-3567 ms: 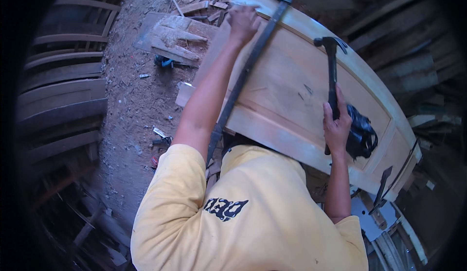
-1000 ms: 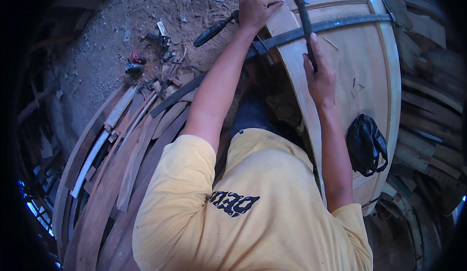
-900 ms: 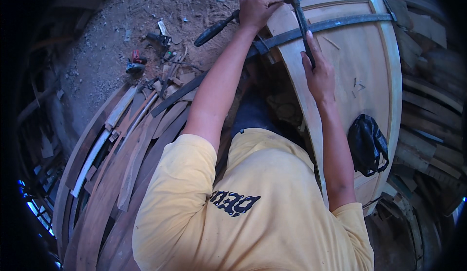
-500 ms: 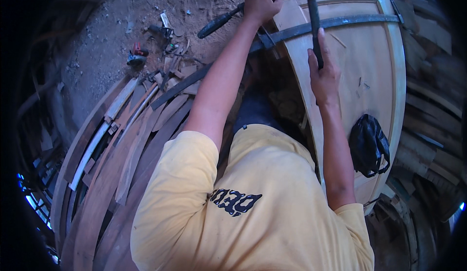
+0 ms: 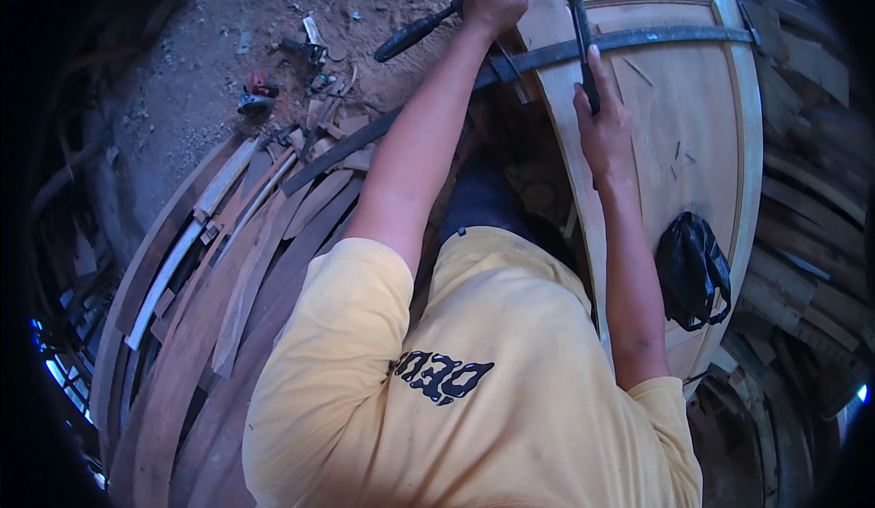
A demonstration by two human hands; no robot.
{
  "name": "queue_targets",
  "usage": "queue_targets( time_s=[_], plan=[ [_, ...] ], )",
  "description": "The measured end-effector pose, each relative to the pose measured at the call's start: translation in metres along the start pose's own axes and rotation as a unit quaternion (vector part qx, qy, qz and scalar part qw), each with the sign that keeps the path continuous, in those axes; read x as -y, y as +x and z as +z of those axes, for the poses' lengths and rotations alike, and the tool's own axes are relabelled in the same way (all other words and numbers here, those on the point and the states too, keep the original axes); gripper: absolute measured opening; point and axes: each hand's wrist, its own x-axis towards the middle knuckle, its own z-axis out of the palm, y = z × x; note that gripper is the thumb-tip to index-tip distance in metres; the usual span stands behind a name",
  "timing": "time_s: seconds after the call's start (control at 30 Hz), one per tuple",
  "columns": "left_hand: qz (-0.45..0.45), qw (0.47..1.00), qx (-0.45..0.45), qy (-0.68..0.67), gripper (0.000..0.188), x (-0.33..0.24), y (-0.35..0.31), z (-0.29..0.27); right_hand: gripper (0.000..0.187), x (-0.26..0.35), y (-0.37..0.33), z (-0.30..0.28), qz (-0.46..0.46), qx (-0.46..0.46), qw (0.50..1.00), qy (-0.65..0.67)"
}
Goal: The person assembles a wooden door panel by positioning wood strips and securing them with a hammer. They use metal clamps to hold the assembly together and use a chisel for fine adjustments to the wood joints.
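My right hand [image 5: 606,143] is wrapped around the dark handle of a claw hammer [image 5: 581,27], its index finger stretched along the handle. The hammer head is above the upper part of a pale wooden panelled door [image 5: 679,125]. At the door's upper left edge, my left hand [image 5: 494,0] is closed; what its fingers grip is partly hidden and cut off by the frame's top. A long dark metal bar clamp [image 5: 656,40] crosses the door below both the hammer head and my left hand. Beside my left wrist a black tool handle [image 5: 415,39] sticks out to the left.
A black plastic bag [image 5: 693,271] and several small nail-like pieces [image 5: 679,160] lie on the door. Long boards [image 5: 210,326] are stacked at my left, with offcuts and a red tool [image 5: 259,89] on the dirt ground beyond. More stacked timber [image 5: 811,198] stands at right.
The hammer has shifted slightly left, and my right hand slightly up with it. My left hand has moved a little up at the door's edge, still closed.
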Motion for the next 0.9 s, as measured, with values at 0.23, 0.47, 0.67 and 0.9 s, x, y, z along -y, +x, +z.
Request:
queue_targets(
  time_s=[0.23,0.47,0.67,0.9],
  plan=[
    [-0.004,0.998,-0.018,0.052,0.046,-0.008,0.003,0.002,0.061,0.001,0.005,0.007,-0.142,-0.125,0.981,0.04],
    [-0.063,0.997,0.0,0.038,0.045,-0.015,0.002,0.003,0.057,0.018,0.004,-0.003,0.014,-0.002,1.0,0.011],
    [-0.017,1.0,-0.015,-0.012,0.045,-0.008,0.002,0.0,0.059,0.006,-0.009,0.006,-0.049,-0.045,0.998,0.01],
    [0.08,0.986,-0.001,0.145,0.032,0.012,-0.006,-0.005,0.058,0.019,-0.03,-0.015,0.041,0.002,0.999,0.01]
  ],
)
